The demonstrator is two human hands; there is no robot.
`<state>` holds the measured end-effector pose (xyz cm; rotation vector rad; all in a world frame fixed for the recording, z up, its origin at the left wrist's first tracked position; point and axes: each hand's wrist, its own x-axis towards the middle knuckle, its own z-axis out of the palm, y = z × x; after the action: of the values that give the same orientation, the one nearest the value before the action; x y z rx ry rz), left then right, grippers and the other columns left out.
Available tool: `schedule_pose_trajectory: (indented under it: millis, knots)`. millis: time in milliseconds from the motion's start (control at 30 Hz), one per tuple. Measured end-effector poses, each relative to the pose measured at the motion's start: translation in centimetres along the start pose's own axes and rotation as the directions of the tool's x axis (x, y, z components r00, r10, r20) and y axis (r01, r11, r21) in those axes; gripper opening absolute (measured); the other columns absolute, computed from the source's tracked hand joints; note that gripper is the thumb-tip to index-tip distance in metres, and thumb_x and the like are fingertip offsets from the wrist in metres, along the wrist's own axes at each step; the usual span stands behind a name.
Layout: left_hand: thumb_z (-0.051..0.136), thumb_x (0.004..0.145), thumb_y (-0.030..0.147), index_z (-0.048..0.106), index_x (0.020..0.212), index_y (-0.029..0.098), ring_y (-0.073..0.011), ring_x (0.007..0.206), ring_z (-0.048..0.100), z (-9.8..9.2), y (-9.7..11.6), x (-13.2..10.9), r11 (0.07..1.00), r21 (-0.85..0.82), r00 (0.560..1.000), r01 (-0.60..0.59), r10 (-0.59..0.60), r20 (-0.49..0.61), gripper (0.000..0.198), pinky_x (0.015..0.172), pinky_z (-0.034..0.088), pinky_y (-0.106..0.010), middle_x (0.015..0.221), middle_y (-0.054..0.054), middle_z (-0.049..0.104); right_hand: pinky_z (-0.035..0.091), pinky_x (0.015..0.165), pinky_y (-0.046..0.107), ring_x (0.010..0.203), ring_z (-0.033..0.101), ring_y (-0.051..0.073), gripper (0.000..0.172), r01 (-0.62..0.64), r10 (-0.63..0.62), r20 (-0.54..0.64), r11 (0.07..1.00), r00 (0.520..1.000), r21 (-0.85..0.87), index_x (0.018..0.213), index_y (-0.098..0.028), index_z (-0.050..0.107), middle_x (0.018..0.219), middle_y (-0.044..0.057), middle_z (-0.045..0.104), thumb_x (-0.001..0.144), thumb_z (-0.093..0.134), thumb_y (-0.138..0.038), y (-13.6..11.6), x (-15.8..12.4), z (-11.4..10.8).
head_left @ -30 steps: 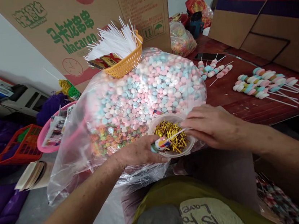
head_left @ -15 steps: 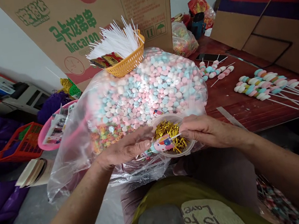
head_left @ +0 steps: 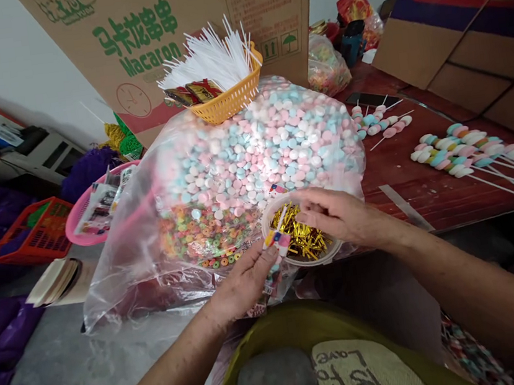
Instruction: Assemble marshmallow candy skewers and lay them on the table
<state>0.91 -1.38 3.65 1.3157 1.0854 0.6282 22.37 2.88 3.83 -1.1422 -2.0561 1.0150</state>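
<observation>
My left hand [head_left: 251, 277] is closed around a bagged marshmallow skewer [head_left: 278, 243]. Its colourful printed wrapper is gathered at my fingers, and the white stick points up and to the right; the lower part hangs below my hand, partly hidden. Under my right hand [head_left: 337, 214] is a round clear plastic tub [head_left: 267, 216] with gold twist ties [head_left: 309, 239]. My right thumb and fingers are apart over the tub's right side, and I see nothing between them. Behind the tub lies a large clear bag of pastel marshmallows [head_left: 252, 149], with ring-shaped candies [head_left: 216, 238] at its lower left.
On the bag sits a yellow basket [head_left: 230, 102] of white sticks. Finished marshmallow skewers [head_left: 467, 148] lie on the red table [head_left: 390, 170] at the right, near a phone [head_left: 374, 100]. Cardboard boxes [head_left: 197, 12] stand behind. At the left are a pink basket [head_left: 73, 224] and an orange crate [head_left: 32, 235].
My right hand has let go of the stick and moved over the tub. My left hand has closed on the wrapper and tilted the skewer's stick end upward, moving slightly toward me.
</observation>
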Motion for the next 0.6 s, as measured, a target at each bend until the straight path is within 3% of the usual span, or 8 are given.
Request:
schedule_pose_trajectory:
  millis: [67,100,167,233,300,433,500,600]
  knots:
    - [0.040,0.092,0.045,0.057,0.089,0.019,-0.0134,0.059,0.050,0.2,-0.1,0.1,0.997,0.065,0.999,-0.042,0.043,-0.022,0.032,0.060,0.042,-0.026,0.066,0.001,0.054,0.035,0.053,0.023,0.060,0.045,0.011,0.031,-0.129,0.125,0.035,0.980,0.992,0.152,0.100,-0.018,0.056,0.071,-0.002,0.051,0.084,0.054,-0.046,0.1,-0.5,1.7]
    - [0.038,0.093,0.044,0.055,0.090,0.019,-0.0136,0.060,0.050,0.3,-0.2,0.1,0.989,0.131,0.997,-0.062,0.068,-0.039,0.031,0.060,0.042,-0.026,0.067,0.001,0.053,0.035,0.052,0.023,0.059,0.045,0.011,0.030,-0.157,0.144,0.074,0.965,0.987,0.211,0.094,-0.018,0.056,0.068,-0.002,0.050,0.083,0.056,-0.045,0.0,-0.7,2.7]
    - [0.036,0.094,0.041,0.053,0.090,0.018,-0.0145,0.064,0.050,0.4,-0.4,-0.1,0.941,0.326,0.988,-0.089,0.124,-0.088,0.029,0.062,0.040,-0.027,0.071,0.000,0.053,0.034,0.051,0.023,0.056,0.043,0.010,0.025,-0.149,0.131,0.083,0.950,0.988,0.275,0.075,-0.017,0.055,0.061,-0.003,0.048,0.084,0.054,-0.041,-0.2,-1.0,4.7]
    - [0.034,0.095,0.039,0.053,0.090,0.018,-0.0150,0.068,0.050,0.2,-0.5,-0.3,0.878,0.464,0.985,-0.115,0.162,-0.063,0.029,0.067,0.040,-0.027,0.075,-0.001,0.055,0.032,0.051,0.023,0.054,0.040,0.009,0.028,-0.118,0.121,0.007,0.952,0.993,0.284,0.062,-0.017,0.049,0.056,-0.003,0.044,0.085,0.050,-0.034,-0.5,-1.1,6.2]
    - [0.031,0.097,0.038,0.053,0.091,0.018,-0.0149,0.073,0.051,-0.1,-0.2,-0.5,0.867,0.478,0.989,-0.141,0.149,0.022,0.030,0.070,0.040,-0.027,0.080,-0.001,0.057,0.030,0.049,0.023,0.051,0.038,0.008,0.027,-0.119,0.139,-0.047,0.945,0.989,0.305,0.059,-0.018,0.046,0.053,-0.004,0.043,0.084,0.048,-0.029,-0.9,-1.0,7.2]
    - [0.032,0.097,0.039,0.054,0.099,0.017,-0.0165,0.091,0.053,-1.0,0.6,-0.4,0.919,0.352,0.975,-0.177,0.116,0.188,0.031,0.083,0.040,-0.028,0.098,-0.004,0.060,0.030,0.046,0.022,0.048,0.038,0.008,0.023,-0.164,0.227,-0.116,0.902,0.967,0.399,0.063,-0.019,0.045,0.053,-0.005,0.044,0.084,0.046,-0.028,-1.6,-0.6,7.7]
    - [0.034,0.096,0.041,0.056,0.101,0.017,-0.0171,0.094,0.052,-1.3,0.7,-0.2,0.953,0.271,0.961,-0.133,0.057,0.270,0.033,0.084,0.041,-0.028,0.099,-0.004,0.060,0.030,0.046,0.022,0.049,0.039,0.009,0.024,-0.136,0.190,-0.147,0.939,0.971,0.317,0.061,-0.019,0.044,0.053,-0.005,0.043,0.083,0.048,-0.026,-2.0,-0.4,7.3]
    - [0.037,0.093,0.045,0.060,0.091,0.017,-0.0163,0.084,0.053,-1.7,0.4,0.2,0.958,0.286,0.953,0.014,-0.100,0.285,0.036,0.076,0.043,-0.027,0.087,-0.002,0.059,0.036,0.052,0.025,0.055,0.044,0.011,0.024,-0.007,-0.007,-0.294,0.999,0.956,-0.046,0.060,-0.019,0.049,0.055,-0.001,0.048,0.083,0.047,-0.022,-2.3,0.0,5.6]
